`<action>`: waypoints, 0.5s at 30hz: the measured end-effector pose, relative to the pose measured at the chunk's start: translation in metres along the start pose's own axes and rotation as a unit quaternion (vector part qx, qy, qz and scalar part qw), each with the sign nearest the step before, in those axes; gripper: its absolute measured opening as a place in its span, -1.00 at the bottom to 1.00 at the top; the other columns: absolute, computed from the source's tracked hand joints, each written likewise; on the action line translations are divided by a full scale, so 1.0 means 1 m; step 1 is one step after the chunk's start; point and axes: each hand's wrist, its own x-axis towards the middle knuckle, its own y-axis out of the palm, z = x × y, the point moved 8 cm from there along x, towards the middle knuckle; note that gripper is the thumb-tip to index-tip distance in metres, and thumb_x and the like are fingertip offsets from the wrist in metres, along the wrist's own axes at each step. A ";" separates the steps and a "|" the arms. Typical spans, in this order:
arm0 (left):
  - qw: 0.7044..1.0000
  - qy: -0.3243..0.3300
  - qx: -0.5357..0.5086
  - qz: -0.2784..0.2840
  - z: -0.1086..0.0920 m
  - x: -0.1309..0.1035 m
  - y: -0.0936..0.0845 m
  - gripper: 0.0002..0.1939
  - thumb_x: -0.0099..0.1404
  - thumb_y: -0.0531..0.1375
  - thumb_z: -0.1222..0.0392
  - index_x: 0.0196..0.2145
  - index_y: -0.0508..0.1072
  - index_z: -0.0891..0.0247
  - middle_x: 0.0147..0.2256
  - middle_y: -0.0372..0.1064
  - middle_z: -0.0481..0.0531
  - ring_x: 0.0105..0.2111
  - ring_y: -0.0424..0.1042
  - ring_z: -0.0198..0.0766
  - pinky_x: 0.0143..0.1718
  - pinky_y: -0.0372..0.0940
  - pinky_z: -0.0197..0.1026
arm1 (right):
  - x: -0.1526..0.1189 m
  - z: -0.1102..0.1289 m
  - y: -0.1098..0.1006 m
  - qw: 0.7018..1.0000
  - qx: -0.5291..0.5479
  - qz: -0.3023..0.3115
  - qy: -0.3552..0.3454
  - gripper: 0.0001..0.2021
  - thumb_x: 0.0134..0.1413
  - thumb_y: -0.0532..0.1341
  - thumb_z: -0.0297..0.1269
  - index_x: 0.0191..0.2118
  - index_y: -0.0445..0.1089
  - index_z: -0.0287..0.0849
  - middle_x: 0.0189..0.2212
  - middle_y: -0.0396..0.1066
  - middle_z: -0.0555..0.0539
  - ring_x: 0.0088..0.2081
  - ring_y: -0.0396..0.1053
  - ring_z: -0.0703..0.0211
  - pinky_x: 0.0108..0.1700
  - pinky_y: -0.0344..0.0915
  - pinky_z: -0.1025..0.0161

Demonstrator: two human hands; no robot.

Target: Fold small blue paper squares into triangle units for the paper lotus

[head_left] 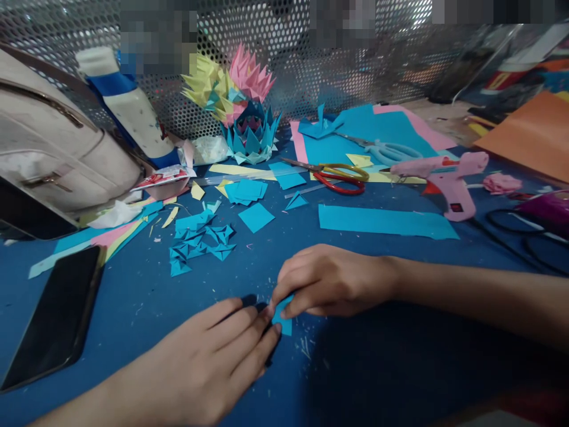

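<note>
A small piece of blue paper (287, 326) lies on the dark blue tabletop, partly covered by my fingers. My right hand (331, 281) pinches its upper side, with the thumb and fingertips pressed on it. From the lower left, my left hand (222, 353) holds the paper's left edge with thumb and fingertips, fingers close together. Whether the sheet is folded under my fingers is hidden. Beyond my hands lie a heap of folded blue paper triangles (202, 240), a loose blue square (256, 217), and a stack of blue squares (246, 191).
A long blue paper strip (386, 221) lies behind my right hand. Further back are red-and-yellow-handled scissors (340, 177), light blue scissors (391, 153) and a pink glue gun (457, 178). Folded-paper flowers (251, 133), a glue bottle (133, 112), a bag (57, 136) and a phone (57, 317) also surround the area.
</note>
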 end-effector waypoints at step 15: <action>0.998 -0.041 -0.015 0.035 0.002 0.000 0.012 -0.63 0.55 -0.03 0.16 0.12 0.40 0.39 0.09 0.44 0.10 -0.02 0.39 -0.13 0.12 0.16 -0.04 | 0.003 -0.006 -0.016 0.995 0.028 -0.071 0.061 -0.85 0.27 0.15 -0.38 -0.18 0.48 -0.22 -0.11 0.50 -0.18 -0.10 0.40 0.16 -0.02 0.32 0.20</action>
